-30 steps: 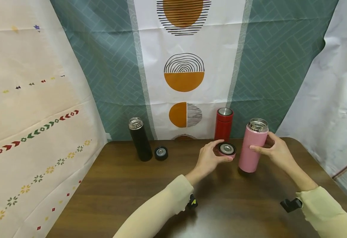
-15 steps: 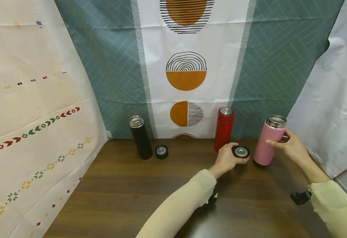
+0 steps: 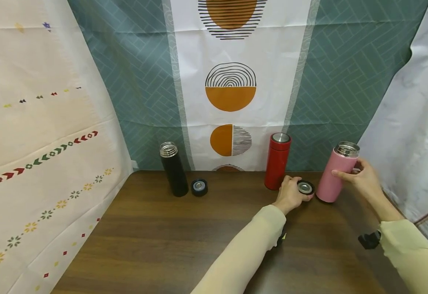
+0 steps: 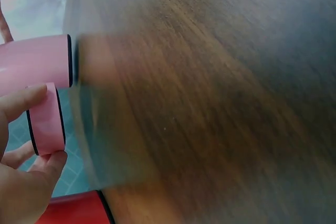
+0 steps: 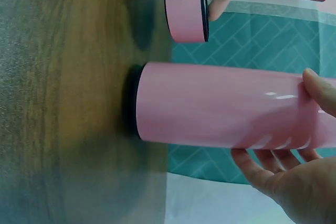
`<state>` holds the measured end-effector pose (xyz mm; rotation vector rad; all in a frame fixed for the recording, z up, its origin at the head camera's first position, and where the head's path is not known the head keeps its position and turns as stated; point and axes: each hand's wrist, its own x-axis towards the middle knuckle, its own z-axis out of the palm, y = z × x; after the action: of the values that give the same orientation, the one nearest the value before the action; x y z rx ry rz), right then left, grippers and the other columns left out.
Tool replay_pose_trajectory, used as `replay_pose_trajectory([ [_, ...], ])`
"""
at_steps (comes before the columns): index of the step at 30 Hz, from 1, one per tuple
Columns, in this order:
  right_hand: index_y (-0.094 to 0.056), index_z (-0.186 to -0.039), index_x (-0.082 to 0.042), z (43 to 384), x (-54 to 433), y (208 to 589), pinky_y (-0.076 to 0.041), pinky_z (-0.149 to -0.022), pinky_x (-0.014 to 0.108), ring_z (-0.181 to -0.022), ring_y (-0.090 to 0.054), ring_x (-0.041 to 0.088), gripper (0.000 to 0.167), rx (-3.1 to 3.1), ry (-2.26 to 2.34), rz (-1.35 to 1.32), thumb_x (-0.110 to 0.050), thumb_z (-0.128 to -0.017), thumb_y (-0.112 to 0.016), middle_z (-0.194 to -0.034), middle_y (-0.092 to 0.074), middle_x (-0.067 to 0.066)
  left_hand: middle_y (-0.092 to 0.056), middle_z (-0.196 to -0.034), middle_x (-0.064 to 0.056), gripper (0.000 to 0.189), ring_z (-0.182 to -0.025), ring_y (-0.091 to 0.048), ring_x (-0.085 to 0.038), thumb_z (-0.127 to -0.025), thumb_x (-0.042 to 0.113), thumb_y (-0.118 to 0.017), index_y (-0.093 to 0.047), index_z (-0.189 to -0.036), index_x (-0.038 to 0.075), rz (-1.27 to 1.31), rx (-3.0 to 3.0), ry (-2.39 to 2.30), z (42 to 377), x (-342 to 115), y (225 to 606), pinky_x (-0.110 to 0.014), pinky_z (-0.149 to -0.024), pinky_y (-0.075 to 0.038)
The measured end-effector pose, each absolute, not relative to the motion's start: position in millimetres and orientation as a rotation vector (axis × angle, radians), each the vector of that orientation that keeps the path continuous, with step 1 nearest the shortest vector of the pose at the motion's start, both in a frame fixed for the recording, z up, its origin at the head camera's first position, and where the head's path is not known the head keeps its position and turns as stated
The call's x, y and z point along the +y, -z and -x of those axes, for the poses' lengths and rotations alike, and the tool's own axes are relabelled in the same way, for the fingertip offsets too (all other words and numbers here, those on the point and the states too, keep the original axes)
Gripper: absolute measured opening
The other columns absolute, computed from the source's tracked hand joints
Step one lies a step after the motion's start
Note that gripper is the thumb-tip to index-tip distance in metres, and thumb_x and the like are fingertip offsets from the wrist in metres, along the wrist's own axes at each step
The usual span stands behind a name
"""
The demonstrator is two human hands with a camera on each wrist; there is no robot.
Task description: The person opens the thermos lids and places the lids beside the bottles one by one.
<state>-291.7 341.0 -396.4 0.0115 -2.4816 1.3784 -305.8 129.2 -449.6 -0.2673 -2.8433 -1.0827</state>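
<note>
In the head view, my left hand [image 3: 289,196] pinches a pink bottle lid [image 3: 306,188] between thumb and fingers, its inner side facing up. The left wrist view puts the lid [image 4: 47,120] slightly above the tabletop. My right hand [image 3: 369,183] grips a pink thermos bottle [image 3: 333,176] by its upper body. This bottle is upright and uncapped, with a bare steel neck. Its base [image 5: 144,103] is at or just above the table; which one I cannot tell. Lid and bottle are side by side, the lid to the left.
Just left of my left hand stands a capped red thermos [image 3: 277,163]. Farther left are an uncapped black thermos [image 3: 174,173] and its black lid [image 3: 199,187], lying inner side up. Patterned cloth [image 3: 144,102] hangs behind the wooden table [image 3: 155,237].
Both hands have moved right, carrying the pink lid and the pink bottle. Each has come down toward the tabletop. The black and red thermoses have stayed put.
</note>
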Motion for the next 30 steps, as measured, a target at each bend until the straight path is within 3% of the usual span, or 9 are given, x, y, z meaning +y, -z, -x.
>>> replay_pose_trajectory([
  [7,-0.036,-0.149,0.012,293.0,341.2,404.0,-0.045,-0.069,0.004,-0.091,-0.043,-0.017,0.081,-2.473,-1.367,-0.048,-0.028,-0.094,-0.08,-0.142,-0.047,0.035,-0.057,-0.121,0.006,0.068,-0.106,-0.061,-0.011,-0.077,0.034,-0.095,-0.067,-0.137,0.022,0.294,-2.891,1.012,304.6,134.9,459.4,-0.02,-0.09,-0.049],
  [15,-0.037,-0.15,0.015,294.6,345.0,412.1,-0.046,-0.07,0.006,-0.088,-0.047,-0.022,0.077,-2.531,-1.335,-0.176,-0.025,-0.096,-0.076,-0.136,-0.052,0.041,-0.057,-0.116,0.005,0.066,-0.102,-0.063,-0.014,-0.075,0.031,-0.096,-0.068,-0.133,0.021,0.273,-2.862,1.013,309.2,141.3,468.3,-0.021,-0.087,-0.051],
  [21,-0.035,-0.15,0.015,294.3,345.1,414.2,-0.047,-0.069,0.007,-0.087,-0.048,-0.021,0.079,-2.544,-1.331,-0.201,-0.026,-0.097,-0.076,-0.134,-0.052,0.042,-0.057,-0.121,0.003,0.067,-0.108,-0.063,-0.015,-0.076,0.031,-0.095,-0.065,-0.135,0.019,0.251,-2.866,0.986,311.3,143.7,470.0,-0.021,-0.092,-0.051],
  [26,-0.034,-0.151,0.014,291.5,348.8,414.8,-0.046,-0.07,0.006,-0.088,-0.049,-0.02,0.078,-2.55,-1.319,-0.184,-0.026,-0.097,-0.075,-0.135,-0.052,0.041,-0.055,-0.127,0.002,0.079,-0.117,-0.057,-0.013,-0.076,0.034,-0.095,-0.057,-0.144,0.02,0.268,-2.883,0.973,310.1,147.5,466.2,-0.02,-0.096,-0.049],
  [30,-0.027,-0.155,0.013,289.0,355.1,413.1,-0.045,-0.072,0.005,-0.093,-0.047,-0.017,0.083,-2.578,-1.329,-0.189,-0.026,-0.099,-0.074,-0.14,-0.047,0.042,-0.053,-0.132,0.002,0.079,-0.123,-0.052,-0.011,-0.081,0.036,-0.092,-0.054,-0.148,0.021,0.325,-2.853,1.011,307.5,145.3,458.8,-0.02,-0.1,-0.046],
])
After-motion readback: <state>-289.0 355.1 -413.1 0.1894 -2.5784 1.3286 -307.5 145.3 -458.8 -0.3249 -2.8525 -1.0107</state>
